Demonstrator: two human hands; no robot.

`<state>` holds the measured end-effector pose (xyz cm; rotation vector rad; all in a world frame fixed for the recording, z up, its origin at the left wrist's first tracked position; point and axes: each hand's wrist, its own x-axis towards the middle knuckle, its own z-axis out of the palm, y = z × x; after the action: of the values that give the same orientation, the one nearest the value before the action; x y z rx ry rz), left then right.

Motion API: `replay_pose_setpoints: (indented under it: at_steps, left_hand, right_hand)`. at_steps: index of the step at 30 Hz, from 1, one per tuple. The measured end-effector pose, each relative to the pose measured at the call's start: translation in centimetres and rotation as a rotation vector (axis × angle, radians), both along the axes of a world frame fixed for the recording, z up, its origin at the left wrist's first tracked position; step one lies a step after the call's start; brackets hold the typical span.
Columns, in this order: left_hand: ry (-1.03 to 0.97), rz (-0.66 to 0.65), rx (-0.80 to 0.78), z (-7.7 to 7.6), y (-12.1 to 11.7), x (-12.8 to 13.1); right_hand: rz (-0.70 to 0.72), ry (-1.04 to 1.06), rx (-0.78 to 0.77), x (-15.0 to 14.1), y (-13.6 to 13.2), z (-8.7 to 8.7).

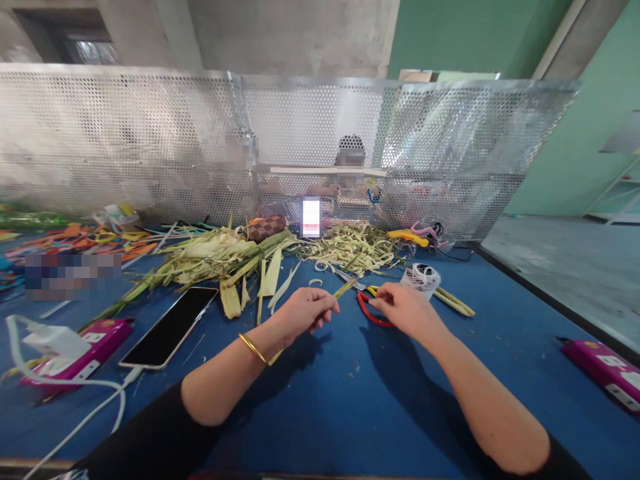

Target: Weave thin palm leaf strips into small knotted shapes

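Observation:
My left hand (306,311), with a gold bangle at its wrist, is closed in a pinch on a narrow green husk strip (344,289). The strip's tip sticks out to the right of the fingers, and its other end seems to hang below the wrist. My right hand (400,305) is closed at the handles of a pair of scissors (370,312) with red and yellow loops. Their blades point away to the upper left, close to the strip's tip. Fingertips partly hide the yellow loop. Just beyond lie curled pale scraps and a bundle of white string (423,278).
Long husks (215,257) and a heap of shredded strips (355,248) lie at the back. A lit phone (311,217) leans at the perforated metal screen (310,120); a person sits behind it. Left are a charging phone (170,328) and a purple power strip (107,340); another power strip (600,370) is right.

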<state>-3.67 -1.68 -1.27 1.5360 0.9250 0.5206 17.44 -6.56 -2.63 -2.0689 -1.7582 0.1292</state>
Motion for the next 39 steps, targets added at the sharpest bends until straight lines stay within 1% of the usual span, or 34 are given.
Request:
replay_pose_setpoints:
  at_steps: [1,2,5,12,14,17,20,22,24,26,27,28,29,30,31,32,33,35,39]
  left_hand:
    - [-0.023,0.01,-0.054,-0.1,0.1,-0.1]
    - [-0.047,0.02,-0.094,-0.1,0.2,-0.2]
    - [-0.112,0.044,-0.177,-0.3,0.4,-0.3]
    - [-0.174,0.087,-0.254,-0.2,0.3,-0.4]
    - [-0.195,0.088,-0.275,-0.1,0.3,-0.4]
    - [-0.219,0.08,-0.292,-0.2,0.3,-0.4]
    - [-0.239,0.078,-0.294,-0.4,0.5,-0.4]
    - [-0.255,0.08,-0.299,-0.5,0.6,-0.4]
    - [-0.263,0.093,-0.303,-0.6,0.7,-0.4]
    - [-0.261,0.11,-0.309,-0.7,0.9,-0.5]
    - [-0.259,0.115,-0.314,-0.7,0.9,-0.5]
    - [-0.257,0.116,-0.32,-0.7,1.0,-0.5]
    - [-0.256,0.116,-0.326,-0.7,1.0,-0.5]
    - [-0.255,0.114,-0.33,-0.7,1.0,-0.4]
    - [-0.254,0.113,-0.334,-0.7,1.0,-0.4]
    - [-0.255,0.112,-0.336,-0.7,0.9,-0.4]
    - [-0.256,0.112,-0.336,-0.7,0.9,-0.4]
    - [-0.268,0.112,-0.331,-0.6,0.8,-0.5]
    - [-0.29,0.084,-0.336,-0.7,0.8,-0.6]
  right_hand:
    - [-0.007,-0.099,-0.05,-0.1,0.0,-0.4]
    - [-0.018,-0.144,-0.074,-0.3,0.0,-0.7]
    - [-0.036,-0.21,-0.115,-0.8,0.1,-1.5]
    - [-0.113,-0.281,-0.162,0.5,0.9,-2.0]
    - [-0.093,-0.288,-0.171,0.4,1.0,-2.0]
    - [-0.047,-0.278,-0.169,-0.9,0.4,-1.9]
    - [0.012,-0.257,-0.144,-2.9,-0.9,-2.0]
    - [0.08,-0.209,-0.105,-3.6,-1.9,-2.2]
    - [0.16,-0.116,-0.016,-3.3,-2.7,-2.2]
    - [0.181,-0.075,0.11,-1.9,-3.0,-1.9]
    - [0.148,-0.127,0.165,-0.9,-2.9,-1.5]
    - [0.091,-0.229,0.211,0.1,-2.7,-1.0]
    - [0.05,-0.366,0.225,1.1,-2.4,-0.5]
    - [0.048,-0.527,0.209,2.0,-2.0,0.0]
    - [0.083,-0.69,0.176,2.7,-1.5,0.5]
    - [0.161,-0.821,0.126,3.1,-0.9,0.9]
    - [0.219,-0.87,0.096,3.3,-0.4,1.1]
    - [0.303,-0.922,0.055,3.3,0.8,1.0]
    - [0.37,-0.952,0.031,3.0,2.5,-0.5]
